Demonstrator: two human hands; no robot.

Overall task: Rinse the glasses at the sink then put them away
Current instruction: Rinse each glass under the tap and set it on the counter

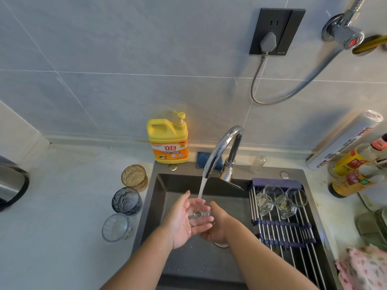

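In the head view, a small clear glass [199, 214] is held on its side over the sink [156, 208], directly under the water stream [202, 187] from the tap [222, 147]. It is cradled on the left hand [182, 220], which is turned palm up with the fingers spread and nearly straight. The right hand [216, 226] is set against the glass from the other side, with its thumb laid along the wall. Its fingers are hidden under the left hand, so whether that grip is closed cannot be told.

3 more glasses are lined up on the tabletop [69, 206] just left of the sink: an amber glass [134, 176], a blue-grey glass [126, 200] and a ribbed clear glass [117, 227]. A pair of clear glasses [269, 198] is tipped over on the drying rack [282, 229] across the right side of the sink.

The held glass is judged to be light, rigid and fragile, and its wet, smooth wall is likely to be slippery. A hold around the wall, with the thumb opposite the fingers and the base supported, is thought safer than a pinch at the thin rim. A slip onto the hard sink could chip it.
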